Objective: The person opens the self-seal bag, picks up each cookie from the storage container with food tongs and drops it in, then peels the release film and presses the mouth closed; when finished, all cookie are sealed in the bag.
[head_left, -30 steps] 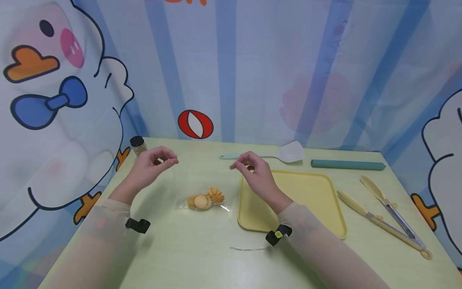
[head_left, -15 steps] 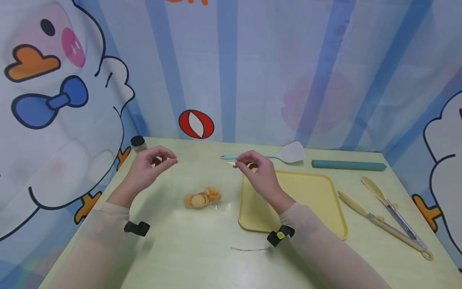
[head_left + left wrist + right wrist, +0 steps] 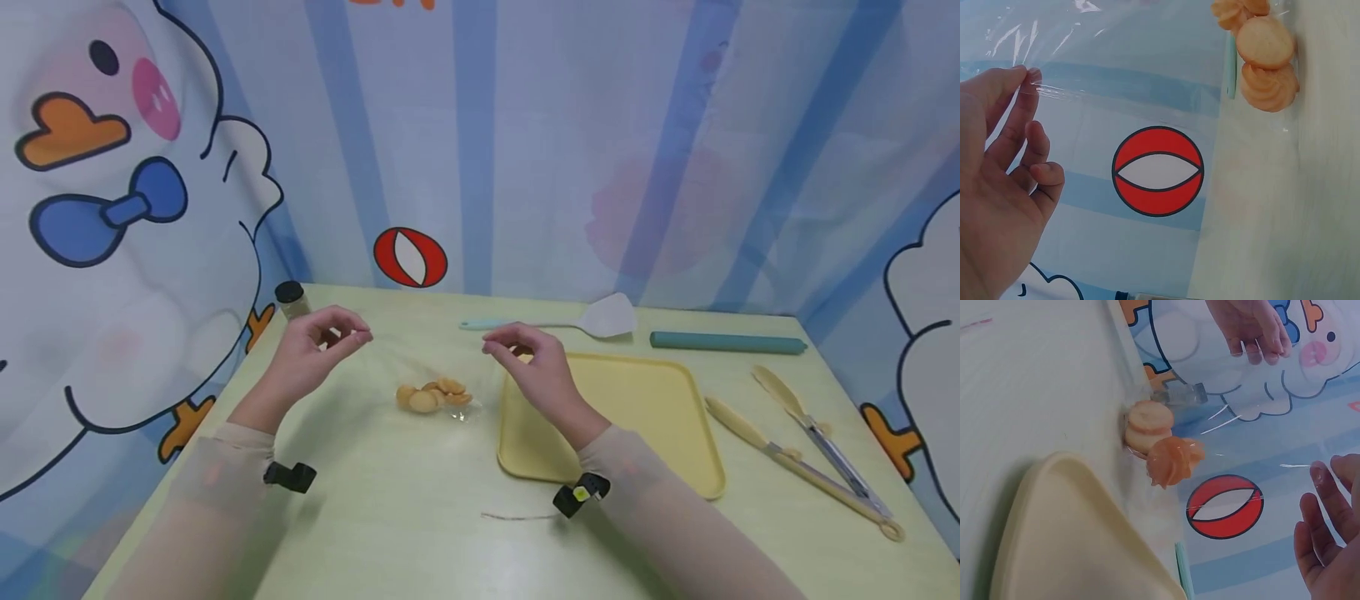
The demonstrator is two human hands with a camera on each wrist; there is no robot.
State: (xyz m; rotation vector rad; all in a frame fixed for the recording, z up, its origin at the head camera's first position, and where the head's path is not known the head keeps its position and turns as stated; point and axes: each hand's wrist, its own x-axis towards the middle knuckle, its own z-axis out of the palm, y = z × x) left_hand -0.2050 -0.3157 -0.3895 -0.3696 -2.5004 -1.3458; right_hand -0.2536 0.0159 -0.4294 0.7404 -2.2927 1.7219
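Note:
A clear plastic bag [image 3: 463, 412] hangs stretched between my two hands, with several baked cookies [image 3: 424, 402] gathered at its bottom. My left hand [image 3: 313, 343] pinches one upper corner between thumb and forefinger; in the left wrist view the film [image 3: 1057, 91] creases out from those fingertips. The opposite corner is pinched by my right hand [image 3: 537, 365], close over the yellow tray's left edge. Round, smooth cookies and a swirled piped cookie [image 3: 1169, 461] show through the film in the right wrist view.
The yellow tray [image 3: 630, 417] lies at right. Behind it are a turner [image 3: 606, 317] and a green rolling pin [image 3: 727, 342]. Tongs [image 3: 802, 468] lie far right, a black-capped jar [image 3: 290, 298] stands back left, and a thin tie [image 3: 516, 517] lies near the front.
The cookies have tumbled into a new arrangement inside the bag and swung slightly away from me. Both hands have stayed nearly in place, still holding the corners.

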